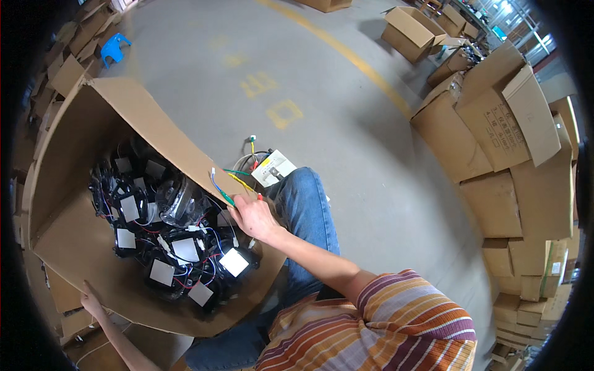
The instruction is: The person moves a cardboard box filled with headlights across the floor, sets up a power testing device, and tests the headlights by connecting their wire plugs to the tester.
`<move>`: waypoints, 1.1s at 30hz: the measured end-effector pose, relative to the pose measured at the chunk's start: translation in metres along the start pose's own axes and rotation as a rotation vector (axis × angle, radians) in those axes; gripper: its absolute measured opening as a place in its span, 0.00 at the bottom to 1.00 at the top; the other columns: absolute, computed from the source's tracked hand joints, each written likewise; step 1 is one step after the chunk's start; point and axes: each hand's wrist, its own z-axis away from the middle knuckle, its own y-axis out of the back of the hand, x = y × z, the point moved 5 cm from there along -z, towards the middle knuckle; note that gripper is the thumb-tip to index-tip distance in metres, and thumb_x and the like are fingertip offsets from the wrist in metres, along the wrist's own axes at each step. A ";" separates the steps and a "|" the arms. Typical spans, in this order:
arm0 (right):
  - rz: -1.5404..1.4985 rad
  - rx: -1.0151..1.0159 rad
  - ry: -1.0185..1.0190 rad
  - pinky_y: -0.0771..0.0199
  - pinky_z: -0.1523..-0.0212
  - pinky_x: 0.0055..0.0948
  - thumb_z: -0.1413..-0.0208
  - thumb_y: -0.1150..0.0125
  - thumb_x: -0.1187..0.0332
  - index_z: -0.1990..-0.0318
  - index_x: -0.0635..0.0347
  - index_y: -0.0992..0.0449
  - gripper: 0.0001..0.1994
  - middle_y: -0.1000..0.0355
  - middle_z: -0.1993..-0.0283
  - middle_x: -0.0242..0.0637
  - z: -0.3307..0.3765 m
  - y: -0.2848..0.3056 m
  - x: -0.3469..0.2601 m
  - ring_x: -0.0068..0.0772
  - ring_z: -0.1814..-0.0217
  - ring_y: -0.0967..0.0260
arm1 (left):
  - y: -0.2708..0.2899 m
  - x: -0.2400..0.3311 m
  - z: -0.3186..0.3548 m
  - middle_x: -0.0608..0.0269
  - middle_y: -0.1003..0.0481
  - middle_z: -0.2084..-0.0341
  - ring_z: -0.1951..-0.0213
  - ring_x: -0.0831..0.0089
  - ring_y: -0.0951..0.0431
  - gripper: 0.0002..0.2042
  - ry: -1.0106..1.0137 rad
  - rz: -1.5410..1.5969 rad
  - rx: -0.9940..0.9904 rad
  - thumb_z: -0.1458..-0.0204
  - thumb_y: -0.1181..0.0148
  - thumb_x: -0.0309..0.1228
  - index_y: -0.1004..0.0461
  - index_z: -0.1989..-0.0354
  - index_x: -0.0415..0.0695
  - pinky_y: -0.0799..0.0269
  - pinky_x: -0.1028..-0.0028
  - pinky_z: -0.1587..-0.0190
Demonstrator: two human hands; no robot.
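Note:
A large open cardboard carton (pixel 133 102) leans tilted in front of me. Inside lie several black electrical units (pixel 162 272) with white square labels, clear bags and thin wires ending in white connectors. My right hand (pixel 255 217) is closed at the carton's right rim around coloured wires (pixel 221 191), green and blue, whose tips stick up past the fingers. A yellow wire passes close by; a bit of red shows at the thumb side. My left hand (pixel 91 303) grips the carton's lower left edge, its fingers partly hidden.
By my knee is a white box-shaped device (pixel 274 168) with coloured leads and a small connector. Stacked cartons (pixel 495 142) line the right side, others the left. A blue stool (pixel 115 49) stands far left, an open carton (pixel 409 32) far right. Yellow markings cross the floor.

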 end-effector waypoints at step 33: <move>0.046 -0.088 0.035 0.34 0.73 0.31 0.56 0.49 0.57 0.65 0.66 0.33 0.19 0.32 0.78 0.47 -0.269 0.007 -0.073 0.37 0.76 0.32 | -0.004 0.121 0.002 0.48 0.30 0.77 0.71 0.52 0.31 0.18 -0.028 -0.556 0.044 0.53 0.58 0.44 0.31 0.71 0.41 0.36 0.60 0.69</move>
